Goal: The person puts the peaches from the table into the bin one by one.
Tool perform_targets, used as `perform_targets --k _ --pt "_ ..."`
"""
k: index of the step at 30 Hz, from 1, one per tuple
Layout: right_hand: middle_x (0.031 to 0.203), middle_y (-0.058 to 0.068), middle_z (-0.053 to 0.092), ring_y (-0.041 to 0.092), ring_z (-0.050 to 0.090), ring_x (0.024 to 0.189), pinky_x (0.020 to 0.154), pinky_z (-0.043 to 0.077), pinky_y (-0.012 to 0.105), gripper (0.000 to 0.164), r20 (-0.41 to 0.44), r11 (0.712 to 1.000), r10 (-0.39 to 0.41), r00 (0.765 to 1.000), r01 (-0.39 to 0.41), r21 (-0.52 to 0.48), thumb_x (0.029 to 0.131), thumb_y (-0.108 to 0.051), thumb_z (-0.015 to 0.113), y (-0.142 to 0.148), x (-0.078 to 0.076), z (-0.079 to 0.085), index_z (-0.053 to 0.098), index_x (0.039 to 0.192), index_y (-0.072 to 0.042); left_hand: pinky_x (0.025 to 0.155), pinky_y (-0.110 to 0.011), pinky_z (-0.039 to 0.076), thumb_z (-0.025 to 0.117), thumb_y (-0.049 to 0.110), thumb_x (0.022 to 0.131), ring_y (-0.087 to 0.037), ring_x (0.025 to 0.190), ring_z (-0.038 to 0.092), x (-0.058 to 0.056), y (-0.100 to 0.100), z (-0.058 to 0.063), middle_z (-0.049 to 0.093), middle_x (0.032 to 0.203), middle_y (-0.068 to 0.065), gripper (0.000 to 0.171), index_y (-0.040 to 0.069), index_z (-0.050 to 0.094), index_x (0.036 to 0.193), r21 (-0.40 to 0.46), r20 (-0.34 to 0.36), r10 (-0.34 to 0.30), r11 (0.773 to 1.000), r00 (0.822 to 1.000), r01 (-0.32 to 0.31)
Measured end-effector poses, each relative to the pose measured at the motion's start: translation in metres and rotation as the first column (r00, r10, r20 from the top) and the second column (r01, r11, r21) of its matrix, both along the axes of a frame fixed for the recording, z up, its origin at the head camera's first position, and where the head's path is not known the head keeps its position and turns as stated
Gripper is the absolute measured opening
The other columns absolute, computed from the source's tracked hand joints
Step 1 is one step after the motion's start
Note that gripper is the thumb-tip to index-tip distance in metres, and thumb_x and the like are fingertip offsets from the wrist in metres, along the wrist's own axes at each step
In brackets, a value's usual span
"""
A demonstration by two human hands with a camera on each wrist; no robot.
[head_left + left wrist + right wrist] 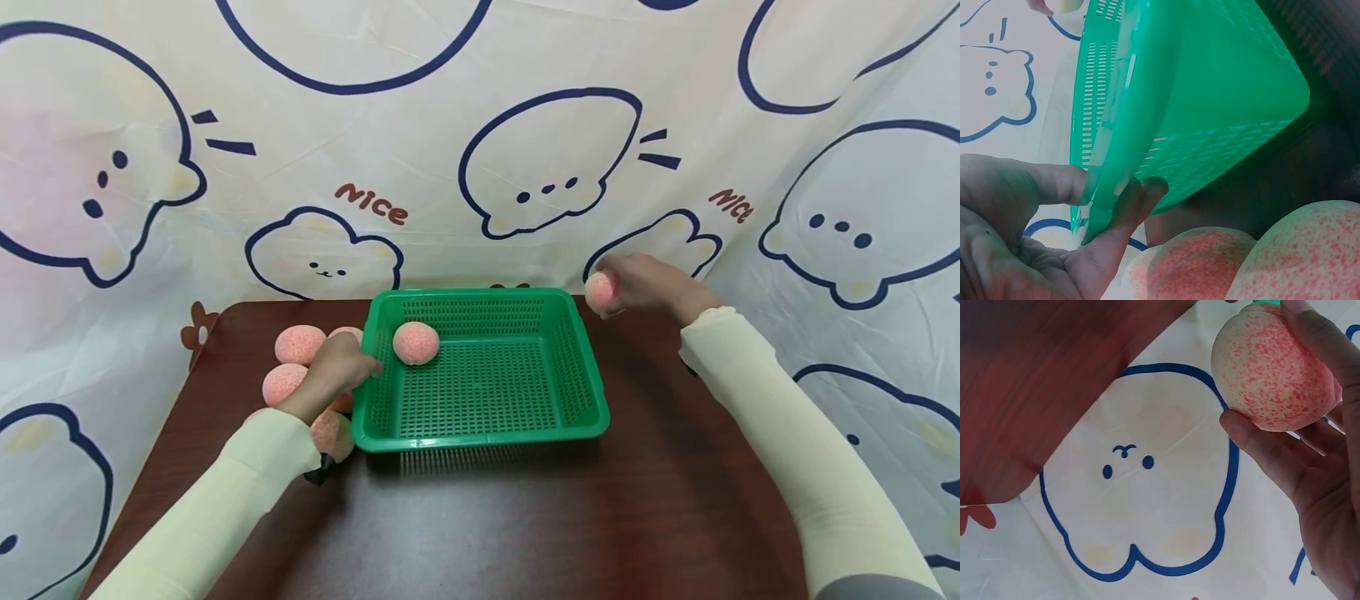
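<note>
From the head, the right hand holds a peach off the far right corner of the green basket; a second peach lies inside. The left wrist shows the left hand pinching the rim; a firm, level pinch should steady the basket beside the loose peaches. The right wrist shows thumb and fingers around the peach: light pressure should suffice.

The right hand's fingers hold a pale peach speckled pinkish red, with a sliver of green just above it. Left of the fingers and apart from them slants the reddish-brown desk. Between the two, white cloth bears a blue-outlined animal face, upside down.
</note>
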State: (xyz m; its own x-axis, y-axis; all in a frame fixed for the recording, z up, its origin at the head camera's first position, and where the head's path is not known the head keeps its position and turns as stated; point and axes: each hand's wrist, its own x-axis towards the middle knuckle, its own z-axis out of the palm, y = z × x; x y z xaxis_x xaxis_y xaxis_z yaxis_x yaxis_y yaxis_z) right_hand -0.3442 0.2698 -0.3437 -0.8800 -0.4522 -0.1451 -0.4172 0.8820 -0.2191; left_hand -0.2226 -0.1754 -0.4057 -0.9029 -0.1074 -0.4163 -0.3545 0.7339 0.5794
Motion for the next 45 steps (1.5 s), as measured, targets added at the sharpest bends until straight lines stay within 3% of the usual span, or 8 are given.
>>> perform_targets --k 10,22,31,38,45 --pt "0.106 0.002 0.064 0.022 0.060 0.088 0.078 0.054 0.039 0.059 -0.009 0.998 0.043 0.999 -0.043 -0.039 0.073 -0.029 0.084 -0.025 0.000 0.011 0.057 0.124 -0.014 0.049 -0.027 0.044 0.066 0.014 0.085 -0.020 0.061 0.055 -0.002 -0.001 -0.001 0.058 0.080 -0.015 0.025 -0.006 0.057 0.096 -0.025 0.020 -0.001 1.000 1.000 0.002" --pt "0.099 0.001 0.065 0.021 0.058 0.084 0.073 0.049 0.034 0.047 -0.017 0.989 0.135 0.991 -0.136 -0.056 0.077 -0.024 0.079 -0.061 0.000 0.023 0.062 0.119 -0.013 0.052 -0.028 0.046 0.066 0.013 0.084 -0.021 0.067 0.059 -0.002 0.000 0.001 0.061 0.091 -0.018 0.029 -0.008 0.057 0.102 -0.021 0.025 0.002 1.000 1.000 -0.002" --pt "0.101 0.001 0.066 0.020 0.058 0.085 0.074 0.049 0.034 0.047 -0.013 0.979 0.181 0.983 -0.181 -0.096 0.075 -0.026 0.080 -0.085 -0.003 0.019 0.063 0.116 -0.011 0.051 -0.028 0.045 0.067 0.012 0.084 -0.019 0.062 0.056 -0.001 0.001 0.000 0.060 0.085 -0.016 0.026 -0.007 0.058 0.098 -0.013 0.013 0.003 1.000 1.000 -0.003" --pt "0.110 0.003 0.065 0.020 0.057 0.092 0.080 0.050 0.035 0.056 -0.005 0.975 0.202 0.979 -0.201 -0.093 0.074 -0.028 0.082 -0.104 -0.002 0.019 0.061 0.122 -0.009 0.050 -0.028 0.046 0.066 0.012 0.085 -0.021 0.063 0.057 -0.002 -0.001 0.000 0.062 0.090 -0.018 0.025 -0.007 0.058 0.099 -0.009 0.019 -0.003 1.000 1.000 0.004" --pt "0.106 0.001 0.066 0.020 0.058 0.089 0.079 0.050 0.034 0.050 0.026 0.969 0.226 0.974 -0.222 -0.108 0.075 -0.025 0.080 -0.122 0.003 0.019 0.061 0.119 -0.011 0.049 -0.027 0.045 0.066 0.012 0.084 -0.020 0.061 0.056 -0.002 -0.001 -0.002 0.061 0.084 -0.016 0.022 -0.006 0.059 0.095 -0.017 0.003 -0.007 1.000 1.000 0.007"
